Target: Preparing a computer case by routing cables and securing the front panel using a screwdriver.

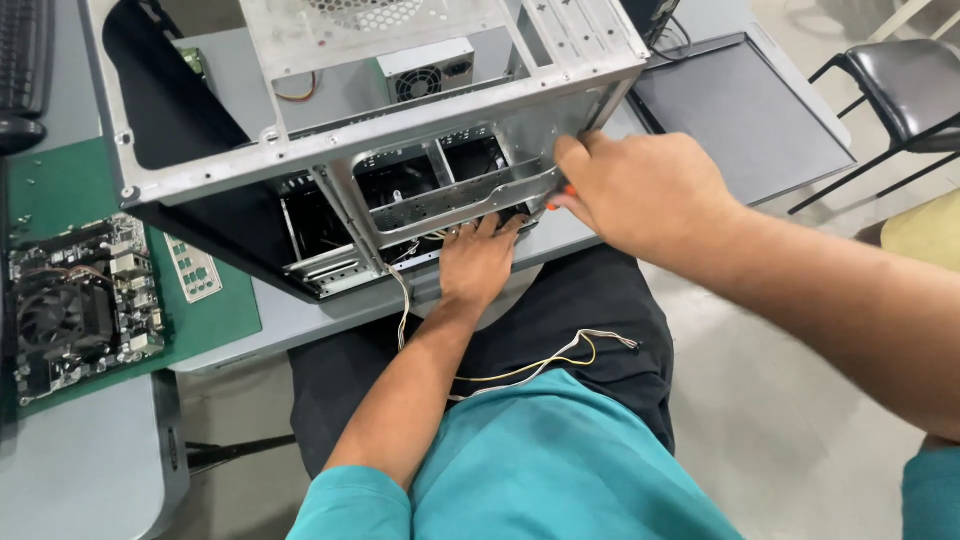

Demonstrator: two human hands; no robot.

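A pale grey table (80,470) is seen on the left, with a green mat (60,185) laid on it. Part of a black keyboard (25,50) is seen at the far left corner. A dark flat panel (745,115) is laid on the far right of the table. A black chair (900,90) is placed further right. The floor (770,400) is light grey and evenly lit.

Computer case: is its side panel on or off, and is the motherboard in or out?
Off and out. The computer case shows its bare interior frame, and the motherboard lies apart on the green mat.
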